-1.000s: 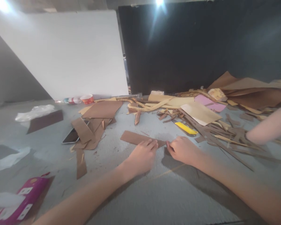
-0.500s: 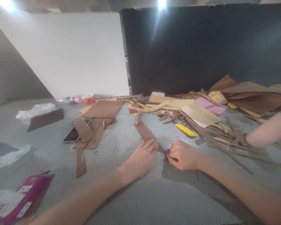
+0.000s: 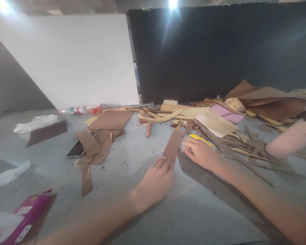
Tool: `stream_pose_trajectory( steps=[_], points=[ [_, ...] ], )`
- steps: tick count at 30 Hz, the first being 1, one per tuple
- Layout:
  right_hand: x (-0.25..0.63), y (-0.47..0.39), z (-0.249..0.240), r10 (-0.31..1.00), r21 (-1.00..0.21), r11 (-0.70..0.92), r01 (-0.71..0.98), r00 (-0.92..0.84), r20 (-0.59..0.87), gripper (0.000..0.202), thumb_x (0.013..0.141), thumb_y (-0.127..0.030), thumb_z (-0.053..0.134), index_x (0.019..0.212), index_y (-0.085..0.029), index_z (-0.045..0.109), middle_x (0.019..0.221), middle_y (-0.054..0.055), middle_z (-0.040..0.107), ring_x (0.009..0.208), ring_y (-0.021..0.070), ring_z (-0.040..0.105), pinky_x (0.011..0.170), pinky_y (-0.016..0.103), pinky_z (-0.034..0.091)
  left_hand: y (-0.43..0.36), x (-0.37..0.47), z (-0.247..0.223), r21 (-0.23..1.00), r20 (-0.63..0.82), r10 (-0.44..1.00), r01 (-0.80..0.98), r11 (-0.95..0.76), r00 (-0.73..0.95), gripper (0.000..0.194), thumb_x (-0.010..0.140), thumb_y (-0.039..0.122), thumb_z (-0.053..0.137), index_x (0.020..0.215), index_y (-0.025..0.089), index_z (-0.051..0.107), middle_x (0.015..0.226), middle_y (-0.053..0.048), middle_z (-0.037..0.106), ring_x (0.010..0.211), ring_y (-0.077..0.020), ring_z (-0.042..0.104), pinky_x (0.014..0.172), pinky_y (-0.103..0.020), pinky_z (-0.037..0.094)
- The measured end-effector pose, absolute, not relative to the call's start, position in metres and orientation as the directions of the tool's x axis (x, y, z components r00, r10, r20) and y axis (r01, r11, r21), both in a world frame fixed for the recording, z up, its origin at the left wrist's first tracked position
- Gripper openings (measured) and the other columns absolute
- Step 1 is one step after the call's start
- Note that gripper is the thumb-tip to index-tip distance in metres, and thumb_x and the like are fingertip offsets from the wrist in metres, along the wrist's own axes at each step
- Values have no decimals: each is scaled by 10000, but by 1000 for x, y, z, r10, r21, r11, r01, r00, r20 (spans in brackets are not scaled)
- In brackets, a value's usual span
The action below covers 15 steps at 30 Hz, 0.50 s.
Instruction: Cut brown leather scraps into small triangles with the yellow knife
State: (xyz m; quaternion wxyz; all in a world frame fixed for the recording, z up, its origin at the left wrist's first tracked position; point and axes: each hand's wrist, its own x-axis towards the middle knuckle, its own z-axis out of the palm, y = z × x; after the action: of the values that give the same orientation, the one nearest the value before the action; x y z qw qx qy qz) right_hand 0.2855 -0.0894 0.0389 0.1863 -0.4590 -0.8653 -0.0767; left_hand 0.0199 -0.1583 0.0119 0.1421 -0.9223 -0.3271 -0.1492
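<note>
A brown card-like strip (image 3: 173,143) lies on the grey work surface, pointing away from me. My left hand (image 3: 156,178) is at its near end, with the fingers closed over it. Just right of the strip is my right hand (image 3: 200,153); its thumb and fingers are a little apart, and I see nothing between them. Close beyond my right hand lies a yellow cutter (image 3: 201,139), partly hidden by that hand. A small pointed brown piece (image 3: 149,129) rests to the left of the strip's far end.
Thin brown offcuts (image 3: 255,160) lie in a heap at right, near another person's forearm (image 3: 293,137). At left are brown pieces (image 3: 109,120), a phone (image 3: 76,149) and a purple tissue pack (image 3: 32,211). White (image 3: 73,61) and black (image 3: 219,51) boards stand behind.
The strip has swung round, its far end now further right. My right hand has let go of its near corner and moved up beside it. My left hand has shifted slightly nearer me.
</note>
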Motion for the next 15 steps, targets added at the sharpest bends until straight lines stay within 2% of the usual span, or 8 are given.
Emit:
stream_pose_trajectory(
  steps=[1,2,4,7,9,13,15],
  points=[
    [293,-83,37,811,20,436,900,-402,424,333,1085,-314,475,1197,-149,741,1050,156,704,1016,305,616,886,394,429,-151,17,13,-107,363,571,642,-759,736,306,1094,205,511,1255,102,749,1351,-186,745,1329,-296,674,1195,-480,512],
    [301,-77,34,844,74,304,950,-304,442,410,1062,-355,515,1337,-109,695,1133,210,684,1081,359,599,909,432,429,-145,14,14,-58,370,595,657,-752,713,303,1109,206,487,1205,118,761,1299,-162,766,1294,-280,693,1190,-476,524],
    [314,-68,27,900,138,158,978,-200,388,536,1049,-396,538,1456,-58,617,1164,261,659,1113,412,592,915,471,432,-132,8,14,-22,377,607,662,-749,700,304,1111,182,473,1173,121,765,1268,-153,772,1281,-275,701,1171,-475,547],
    [324,-62,21,951,170,147,974,-187,248,453,1097,-370,470,1396,-84,652,1125,240,670,1070,386,644,905,453,440,-118,1,11,-19,376,586,639,-769,717,272,1085,121,507,1096,143,778,1252,-140,780,1273,-269,710,1169,-478,547],
    [324,-62,24,961,174,151,973,-186,204,436,1126,-325,396,1418,-102,631,1109,222,684,1012,357,678,849,420,447,-112,-2,10,23,370,614,654,-757,697,266,1103,143,512,1051,157,773,1221,-123,789,1241,-255,724,1143,-456,564],
    [310,-72,38,951,165,99,981,-142,274,526,1141,-254,290,1622,-74,404,1043,214,712,862,331,711,679,362,419,-105,-5,12,162,335,691,683,-712,641,248,1131,199,502,1052,160,734,1196,-103,781,1150,-238,750,993,-394,621],
    [299,-82,45,934,146,101,984,-144,326,537,1138,-239,273,1644,-89,371,1028,208,718,809,317,719,638,348,402,-103,-6,13,225,325,703,671,-707,632,236,1136,211,500,1069,159,720,1225,-103,772,1137,-233,755,958,-378,626]
  ],
)
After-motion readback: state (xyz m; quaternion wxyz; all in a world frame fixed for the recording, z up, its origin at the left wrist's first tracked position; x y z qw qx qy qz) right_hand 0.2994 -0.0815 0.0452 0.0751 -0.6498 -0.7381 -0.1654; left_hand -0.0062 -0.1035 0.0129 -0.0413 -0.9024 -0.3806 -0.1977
